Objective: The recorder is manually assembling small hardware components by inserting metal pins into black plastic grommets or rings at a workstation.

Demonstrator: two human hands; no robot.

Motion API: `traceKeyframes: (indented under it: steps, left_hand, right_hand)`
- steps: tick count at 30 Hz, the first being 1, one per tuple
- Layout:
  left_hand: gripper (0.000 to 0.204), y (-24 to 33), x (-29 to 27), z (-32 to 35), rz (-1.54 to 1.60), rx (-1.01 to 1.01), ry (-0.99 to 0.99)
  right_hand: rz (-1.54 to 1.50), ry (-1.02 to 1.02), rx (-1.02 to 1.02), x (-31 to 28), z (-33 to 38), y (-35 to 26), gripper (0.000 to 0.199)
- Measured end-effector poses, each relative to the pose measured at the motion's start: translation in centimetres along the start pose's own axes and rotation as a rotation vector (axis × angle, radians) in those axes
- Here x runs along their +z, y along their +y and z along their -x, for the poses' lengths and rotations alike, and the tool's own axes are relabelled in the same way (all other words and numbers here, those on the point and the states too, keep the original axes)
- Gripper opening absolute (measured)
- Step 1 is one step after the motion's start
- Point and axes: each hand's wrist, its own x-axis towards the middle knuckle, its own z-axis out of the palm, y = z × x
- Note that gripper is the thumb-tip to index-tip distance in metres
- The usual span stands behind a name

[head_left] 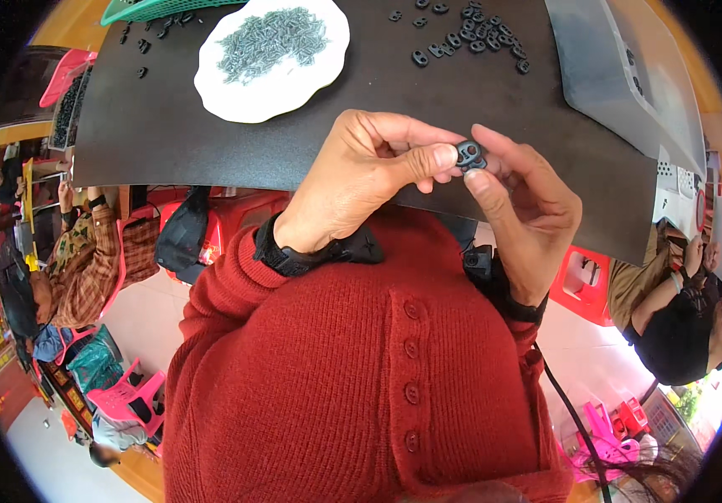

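With fingers [420, 128] of left hand [359, 174] and right hand [533, 201], pinched a black toggle [468, 153] right of the frame's upper centre. Looked light, stiff, smooth; seemed best held by its rim.

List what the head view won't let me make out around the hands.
In the head view:
1) Held black item: partly covered by the left hand and right hand; one piece or two, unclear.
2) Green basket: cut off by the top edge.
3) Grey pieces on the white plate: too small and heaped to count.
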Motion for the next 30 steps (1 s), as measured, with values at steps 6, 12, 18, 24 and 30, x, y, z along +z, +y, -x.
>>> traceKeyframes:
  steps: [6, 12, 18, 24, 30]
  left_hand:
    - [0.024, -0.4, -0.4, 0.8, -0.055, 0.018, 0.022]
    - [0.021, -0.4, -0.1, 1.6, -0.056, -0.020, -0.012]
    - [0.024, -1.3, 0.3, 1.5, -0.059, 0.012, 0.003]
    - [0.022, -1.6, -0.2, 1.3, -0.077, -0.009, -0.020]
    - [0.020, -1.6, -0.5, 1.9, -0.130, 0.020, -0.031]
  right_hand:
    - [-0.035, -0.020, 0.049, 0.2, 0.8, -0.1, 0.038]
    - [-0.034, -0.011, 0.066, 0.0, 1.7, -0.6, 0.039]
    - [-0.028, -0.029, 0.070, -0.4, 2.0, -0.1, 0.040]
    - [-0.019, -0.028, 0.056, 0.0, 2.0, 0.5, 0.041]
    - [-0.060, -0.042, 0.133, 0.0, 2.4, 0.4, 0.040]
